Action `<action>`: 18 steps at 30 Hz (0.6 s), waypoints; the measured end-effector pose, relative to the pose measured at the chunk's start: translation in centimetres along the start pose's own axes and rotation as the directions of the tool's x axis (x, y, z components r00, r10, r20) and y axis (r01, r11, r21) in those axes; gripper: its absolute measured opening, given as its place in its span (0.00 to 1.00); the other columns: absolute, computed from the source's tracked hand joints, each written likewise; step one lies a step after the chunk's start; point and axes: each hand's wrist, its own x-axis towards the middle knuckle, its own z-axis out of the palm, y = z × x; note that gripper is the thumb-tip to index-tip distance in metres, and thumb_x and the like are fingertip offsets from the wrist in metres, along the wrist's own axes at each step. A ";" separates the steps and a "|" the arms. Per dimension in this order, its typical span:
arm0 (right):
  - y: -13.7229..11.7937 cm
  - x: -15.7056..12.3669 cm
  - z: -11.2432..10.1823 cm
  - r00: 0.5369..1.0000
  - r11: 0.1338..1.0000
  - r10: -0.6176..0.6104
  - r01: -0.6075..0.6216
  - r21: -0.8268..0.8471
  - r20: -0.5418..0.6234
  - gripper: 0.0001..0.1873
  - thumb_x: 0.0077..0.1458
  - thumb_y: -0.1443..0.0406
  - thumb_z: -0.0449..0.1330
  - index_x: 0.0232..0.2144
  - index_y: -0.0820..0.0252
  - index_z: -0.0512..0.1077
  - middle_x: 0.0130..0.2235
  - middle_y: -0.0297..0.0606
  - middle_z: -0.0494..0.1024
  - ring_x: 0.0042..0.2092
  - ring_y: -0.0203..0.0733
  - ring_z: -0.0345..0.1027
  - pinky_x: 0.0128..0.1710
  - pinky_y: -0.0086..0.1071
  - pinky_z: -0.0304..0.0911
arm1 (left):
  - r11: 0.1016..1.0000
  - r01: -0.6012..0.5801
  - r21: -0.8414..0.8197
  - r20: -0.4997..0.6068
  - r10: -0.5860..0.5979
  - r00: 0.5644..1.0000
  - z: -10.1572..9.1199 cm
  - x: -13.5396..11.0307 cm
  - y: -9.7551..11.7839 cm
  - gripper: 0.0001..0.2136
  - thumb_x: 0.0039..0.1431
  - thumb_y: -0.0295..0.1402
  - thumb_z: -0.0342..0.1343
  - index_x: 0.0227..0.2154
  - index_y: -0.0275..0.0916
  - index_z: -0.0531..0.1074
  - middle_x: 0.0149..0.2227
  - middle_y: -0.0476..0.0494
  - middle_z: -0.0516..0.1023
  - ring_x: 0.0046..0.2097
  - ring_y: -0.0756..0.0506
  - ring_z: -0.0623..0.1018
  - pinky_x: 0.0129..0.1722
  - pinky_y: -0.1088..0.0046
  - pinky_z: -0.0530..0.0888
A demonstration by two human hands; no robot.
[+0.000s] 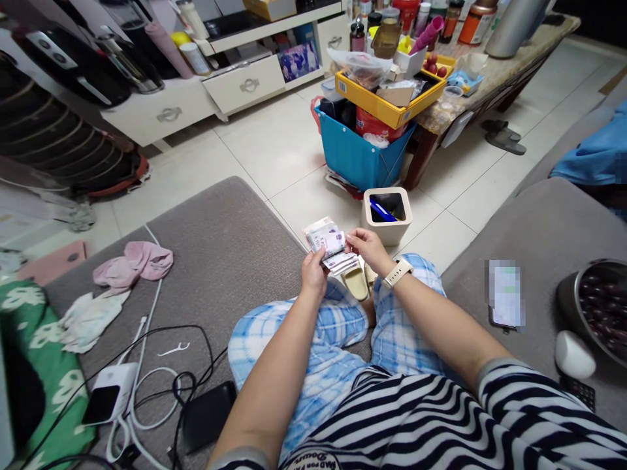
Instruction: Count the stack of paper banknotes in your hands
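A stack of banknotes (329,241), pale with purple print, is held out above my knees. My left hand (314,273) grips its lower edge, thumb on top, and the notes fan apart near that thumb. At the stack's right edge, the fingers of my right hand (365,247) are pinched on the top note. A watch with a light strap (398,273) is on my right wrist. Beyond the right hand stands a small beige bin (386,225) on the floor, with something blue inside. Slippers (356,282) show below the notes.
Left on the grey sofa (220,228) lie a pink cloth (134,264), tangled cables (157,372), a white charger (110,391) and a black pouch (208,414). To the right are a phone (507,294) and a bowl of dark fruit (600,307). A blue basket (362,150) stands ahead.
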 end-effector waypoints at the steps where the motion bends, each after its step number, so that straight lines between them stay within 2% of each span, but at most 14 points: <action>1: -0.1 0.0 0.0 0.999 1.000 -0.017 0.017 -0.017 -0.030 0.22 0.43 0.47 0.66 0.24 0.58 0.67 0.21 0.30 0.71 0.24 0.33 0.58 0.26 0.30 0.54 | 1.000 0.004 0.005 0.001 -0.004 1.000 0.0 0.0 0.0 0.18 0.40 0.36 0.69 0.35 0.35 0.75 0.35 0.40 0.81 0.39 0.40 0.81 0.40 0.65 0.76; 5: -0.3 0.0 0.1 0.992 0.999 -0.041 0.037 -0.036 -0.121 0.21 0.40 0.50 0.69 0.25 0.58 0.66 0.22 0.27 0.68 0.25 0.33 0.58 0.29 0.30 0.55 | 1.000 0.016 0.024 0.007 -0.016 1.000 -0.1 -0.1 0.0 0.18 0.39 0.34 0.69 0.35 0.35 0.75 0.35 0.42 0.81 0.37 0.42 0.81 0.40 0.66 0.76; 12: -0.1 0.2 0.2 0.998 1.000 0.003 -0.005 -0.025 -0.066 0.18 0.40 0.53 0.68 0.22 0.59 0.68 0.24 0.29 0.69 0.28 0.34 0.61 0.32 0.31 0.57 | 0.999 0.016 0.028 0.008 -0.016 1.000 -0.1 0.0 -0.1 0.19 0.38 0.35 0.69 0.35 0.36 0.75 0.35 0.42 0.81 0.37 0.42 0.81 0.39 0.67 0.76; 18: 0.1 0.3 0.2 0.999 1.000 -0.022 0.022 0.013 -0.029 0.19 0.39 0.52 0.69 0.23 0.59 0.68 0.23 0.28 0.69 0.27 0.34 0.59 0.30 0.30 0.56 | 1.000 -0.002 0.001 -0.034 0.002 0.999 -0.2 0.2 -0.3 0.16 0.44 0.42 0.66 0.33 0.36 0.74 0.31 0.43 0.80 0.37 0.42 0.81 0.37 0.67 0.76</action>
